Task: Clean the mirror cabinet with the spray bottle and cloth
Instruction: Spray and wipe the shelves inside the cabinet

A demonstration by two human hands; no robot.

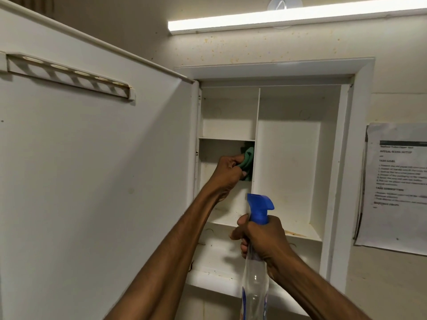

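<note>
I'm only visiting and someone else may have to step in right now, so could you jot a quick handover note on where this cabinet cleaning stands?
Left hand: grips the green cloth, pressed against the divider inside the lower-left compartment of the mirror cabinet.
Right hand: holds the spray bottle by its neck, blue nozzle up, in front of the cabinet's bottom shelf.
Cabinet door: swung open to the left.
Done: wiping is under way in the lower-left compartment.
Left: brownish stains show on the bottom shelf at right; the other compartments and the door look still to do, though I cannot tell for sure.
</note>
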